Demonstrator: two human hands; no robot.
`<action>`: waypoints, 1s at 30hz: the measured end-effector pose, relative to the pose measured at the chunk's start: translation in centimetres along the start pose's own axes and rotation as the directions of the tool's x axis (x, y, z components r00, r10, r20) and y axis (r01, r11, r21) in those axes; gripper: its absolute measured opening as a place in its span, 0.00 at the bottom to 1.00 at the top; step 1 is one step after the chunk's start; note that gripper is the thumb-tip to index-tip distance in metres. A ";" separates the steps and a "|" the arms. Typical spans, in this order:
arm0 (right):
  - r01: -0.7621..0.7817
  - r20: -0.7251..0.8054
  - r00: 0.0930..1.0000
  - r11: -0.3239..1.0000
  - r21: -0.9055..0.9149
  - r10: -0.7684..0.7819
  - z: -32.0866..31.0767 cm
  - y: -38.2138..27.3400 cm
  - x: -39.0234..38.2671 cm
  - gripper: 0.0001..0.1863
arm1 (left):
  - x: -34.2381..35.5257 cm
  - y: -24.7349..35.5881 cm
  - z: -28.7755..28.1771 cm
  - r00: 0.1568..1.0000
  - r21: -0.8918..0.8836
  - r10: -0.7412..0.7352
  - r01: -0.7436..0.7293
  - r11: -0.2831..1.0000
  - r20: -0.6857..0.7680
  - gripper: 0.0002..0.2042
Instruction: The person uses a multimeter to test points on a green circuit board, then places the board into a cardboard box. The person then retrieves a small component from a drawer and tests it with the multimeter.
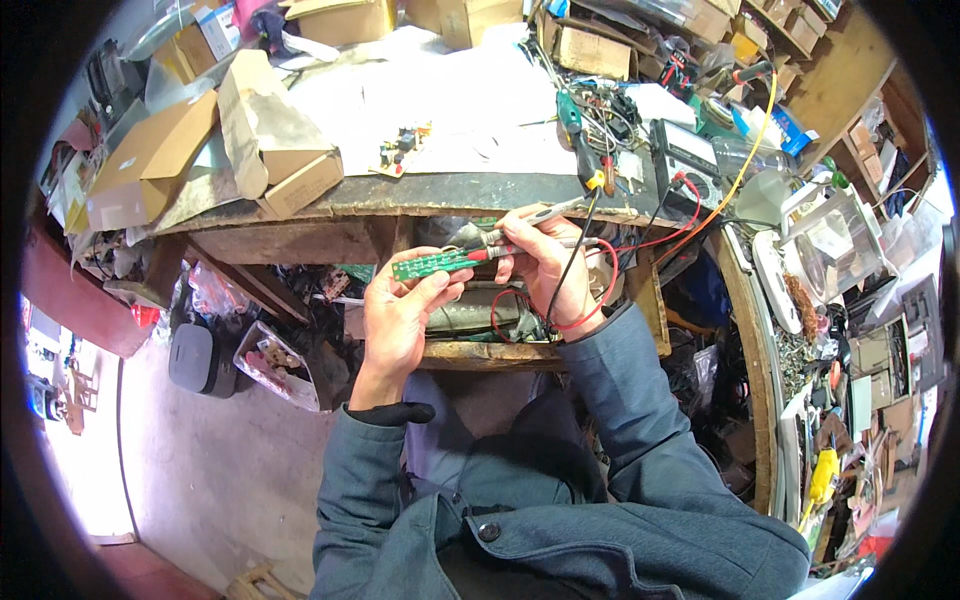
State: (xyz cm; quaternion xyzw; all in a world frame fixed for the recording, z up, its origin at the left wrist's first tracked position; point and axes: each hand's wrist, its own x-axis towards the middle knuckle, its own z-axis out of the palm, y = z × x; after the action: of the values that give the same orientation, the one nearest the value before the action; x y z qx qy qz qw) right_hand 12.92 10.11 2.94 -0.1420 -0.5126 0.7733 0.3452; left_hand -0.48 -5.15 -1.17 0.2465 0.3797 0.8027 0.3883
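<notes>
My left hand point(400, 310) is closed on a narrow green circuit board point(430, 264), pinching it between thumb and fingers above the open drawer. Held in my right hand point(548, 262) is a red-tipped test probe point(484, 254), its tip at the board's right end; whether it touches cannot be made out. A slim silver tool point(553, 211) also lies in the right hand's grip. From that hand a red lead point(640, 246) and a black lead point(571, 262) run toward a dark multimeter point(686, 150) on the bench. My fingers hide part of the probes.
A small circuit board with parts point(402, 150) lies on white paper point(450, 95). Cardboard boxes point(155, 160) crowd the left. A green-handled tool point(570, 112) and tangled wires sit near the multimeter. The open drawer's wooden front point(490, 355) is close below my hands. Clutter fills the right-hand shelf point(790, 400).
</notes>
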 end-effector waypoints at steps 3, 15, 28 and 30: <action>-0.036 -0.008 0.999 0.999 0.004 0.036 0.1 -0.4 -0.1 0.08 | 0.1 0.0 0.1 1.000 -0.001 0.000 0.000 1.000 0.005 0.15; -0.030 -0.077 0.996 0.999 0.037 0.032 -0.7 0.2 0.0 0.12 | 0.4 -1.0 -0.8 0.990 -0.116 0.134 -0.128 0.985 0.046 0.12; -0.116 0.159 0.969 0.913 -0.390 0.191 0.6 0.2 -0.5 0.12 | -0.2 -0.4 -0.3 0.976 -0.083 0.212 -0.207 0.975 0.058 0.25; -0.103 0.165 0.969 0.910 -0.401 0.183 0.7 0.2 -0.5 0.12 | -0.1 -0.2 -0.2 0.980 -0.069 0.186 -0.181 0.981 0.069 0.29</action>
State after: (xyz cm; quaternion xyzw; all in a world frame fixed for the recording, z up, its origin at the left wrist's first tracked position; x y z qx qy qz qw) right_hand 12.82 9.29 2.99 -0.1672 -0.6760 0.6894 0.1993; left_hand -0.44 -5.25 -1.51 0.2983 0.3151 0.8367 0.3341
